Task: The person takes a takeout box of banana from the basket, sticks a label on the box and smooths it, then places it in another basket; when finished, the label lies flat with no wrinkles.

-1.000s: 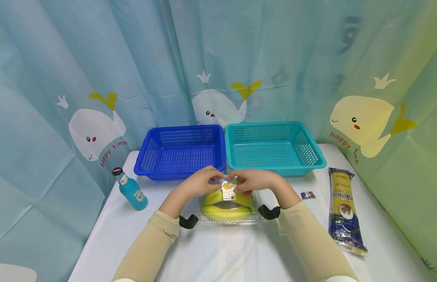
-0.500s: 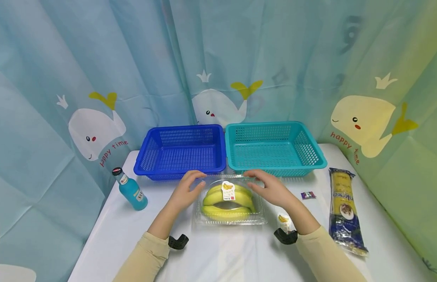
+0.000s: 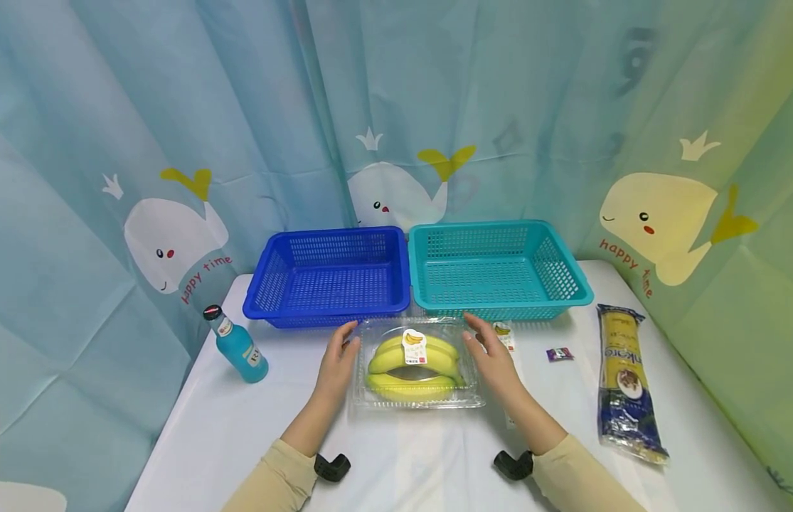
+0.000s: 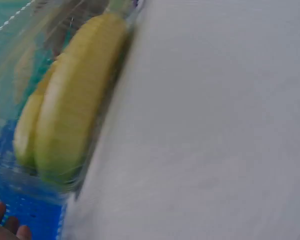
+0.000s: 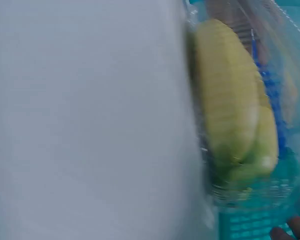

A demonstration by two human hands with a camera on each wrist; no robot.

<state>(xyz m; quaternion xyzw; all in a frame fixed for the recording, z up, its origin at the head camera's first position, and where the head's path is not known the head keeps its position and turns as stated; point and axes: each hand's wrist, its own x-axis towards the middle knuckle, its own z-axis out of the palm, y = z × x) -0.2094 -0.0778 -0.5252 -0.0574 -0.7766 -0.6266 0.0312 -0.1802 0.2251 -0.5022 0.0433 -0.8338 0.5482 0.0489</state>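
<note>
Several bananas [image 3: 415, 387] lie inside a clear plastic clamshell box [image 3: 386, 326] at the middle of the table. On its lid is a white label [image 3: 414, 347] with a banana picture. My left hand [image 3: 335, 366] stands at the box's left side with fingers extended. At the right side is my right hand [image 3: 496, 361], its fingers likewise extended; whether either hand touches the box is unclear. Both wrist views show the bananas [image 4: 80, 100] through the plastic, with only fingertips [image 5: 296, 227] in a lower corner.
Behind the box stand a blue basket [image 3: 326, 313] and a turquoise basket [image 3: 505, 307]. A blue bottle [image 3: 242, 352] is at left. Toward the right lie a small purple packet [image 3: 559, 354] and a long yellow-and-blue bag [image 3: 623, 384]. A strip of banana labels [image 3: 503, 334] lies partly under my right arm.
Both hands have left the label on the lid, moved apart, and come down along the box's two sides. The box stays in place.
</note>
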